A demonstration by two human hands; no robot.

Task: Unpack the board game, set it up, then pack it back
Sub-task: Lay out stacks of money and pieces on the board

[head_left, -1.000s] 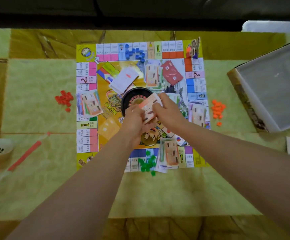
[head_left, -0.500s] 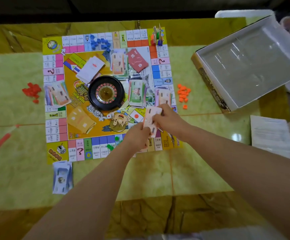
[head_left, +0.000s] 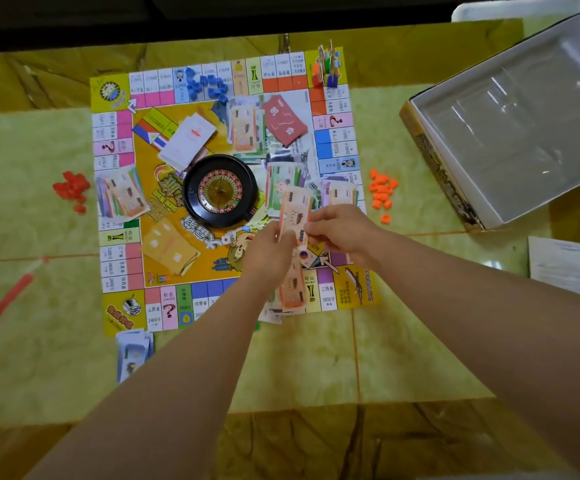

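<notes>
Banknote point(head_left: 293, 216) has risen toward the wheel's point(head_left: 219, 190) rim, hands point(head_left: 269, 251) point(head_left: 344, 230) pinching it.

Home setting: board game point(head_left: 351, 292) on marbled tiles point(head_left: 403, 358).

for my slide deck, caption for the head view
Left hand and right hand hold a play-money note over the game board.

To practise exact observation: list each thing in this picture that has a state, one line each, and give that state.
Board, unfolded flat on the table.
Box, open, looks empty.
Wheel, upright at the board's centre.
Note, pinched by both hands above the board.
Left hand, pinches the note.
Right hand, pinches the note.
Tokens, standing on the far right corner.
Orange houses, heaped loose on the table.
</notes>
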